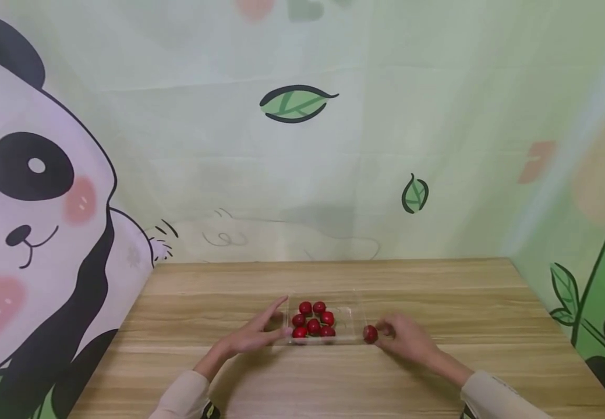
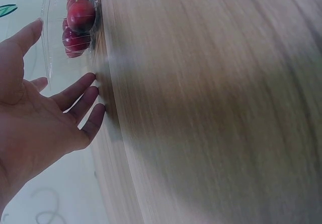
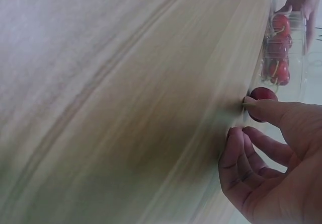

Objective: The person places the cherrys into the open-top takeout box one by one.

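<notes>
Several red cherries (image 1: 314, 326) lie in the left and middle part of a clear plastic tray (image 1: 349, 334) on the table. My left hand (image 1: 254, 334) is at the tray's left end, with fingers spread and thumb by the near left corner. In the left wrist view its palm faces the tray wall. A single cherry (image 1: 370, 333) sits outside, just off the tray's right end. At that cherry is my right hand (image 1: 406, 338). In the right wrist view the thumb (image 3: 266, 110) overlaps the cherry, while the bent fingers (image 3: 241, 158) stay apart from the thumb.
The wood-grain table (image 1: 302, 384) spreads around the tray on all sides. Behind it hangs a pale green cloth backdrop (image 1: 197, 145) with a panda and leaves printed on it. The tray's right part shows bare plastic.
</notes>
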A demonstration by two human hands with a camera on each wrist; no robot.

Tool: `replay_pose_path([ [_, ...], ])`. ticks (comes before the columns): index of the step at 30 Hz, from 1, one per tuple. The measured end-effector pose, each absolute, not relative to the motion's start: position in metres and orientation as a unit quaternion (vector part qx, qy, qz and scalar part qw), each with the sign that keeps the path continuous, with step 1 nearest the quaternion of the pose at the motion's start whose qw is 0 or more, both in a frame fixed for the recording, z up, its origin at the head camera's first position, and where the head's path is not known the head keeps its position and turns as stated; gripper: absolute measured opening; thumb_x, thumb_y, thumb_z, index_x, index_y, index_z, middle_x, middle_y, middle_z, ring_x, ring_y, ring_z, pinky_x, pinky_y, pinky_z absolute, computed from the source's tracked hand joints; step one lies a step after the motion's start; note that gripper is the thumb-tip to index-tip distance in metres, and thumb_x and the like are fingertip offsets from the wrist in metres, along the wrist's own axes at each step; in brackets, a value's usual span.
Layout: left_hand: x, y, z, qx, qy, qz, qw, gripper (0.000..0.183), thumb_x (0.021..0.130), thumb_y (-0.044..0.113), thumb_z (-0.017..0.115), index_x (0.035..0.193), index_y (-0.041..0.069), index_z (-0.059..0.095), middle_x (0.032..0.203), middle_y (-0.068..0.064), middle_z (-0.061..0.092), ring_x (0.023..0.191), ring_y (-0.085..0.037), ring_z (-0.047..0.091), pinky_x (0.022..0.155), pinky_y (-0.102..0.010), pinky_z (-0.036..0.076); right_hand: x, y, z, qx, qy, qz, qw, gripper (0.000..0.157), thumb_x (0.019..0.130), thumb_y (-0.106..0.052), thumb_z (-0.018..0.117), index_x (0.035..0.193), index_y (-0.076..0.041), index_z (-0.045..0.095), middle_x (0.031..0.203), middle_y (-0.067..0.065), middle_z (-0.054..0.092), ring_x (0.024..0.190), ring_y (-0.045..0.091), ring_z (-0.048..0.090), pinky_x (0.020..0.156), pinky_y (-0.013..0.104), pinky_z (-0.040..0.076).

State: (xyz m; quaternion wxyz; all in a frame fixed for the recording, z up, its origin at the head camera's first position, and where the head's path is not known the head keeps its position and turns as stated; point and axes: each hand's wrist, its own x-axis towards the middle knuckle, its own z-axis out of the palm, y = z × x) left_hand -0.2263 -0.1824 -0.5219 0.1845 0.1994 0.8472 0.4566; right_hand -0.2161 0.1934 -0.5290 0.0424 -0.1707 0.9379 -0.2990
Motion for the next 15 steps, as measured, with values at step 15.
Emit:
replay_pose_path([
  [15, -0.2266, -0.1837, -0.5176, 0.201, 0.848, 0.453, 0.189, 0.083, 0.102, 0.036, 0.061, 0.165, 0.013, 0.013, 0.156, -0.032, 0.04, 0.147, -0.049, 0.036, 0.116, -0.073, 0.029, -0.2198, 0.199, -0.5312, -0.191, 0.927, -0.321, 0.035, 0.011, 0.08, -0.007, 0.08, 0.091, -0.011, 0.078, 0.086, -0.002, 0.075, 0.074, 0.004, 0.058, 0.066, 0.02, 0.049],
])
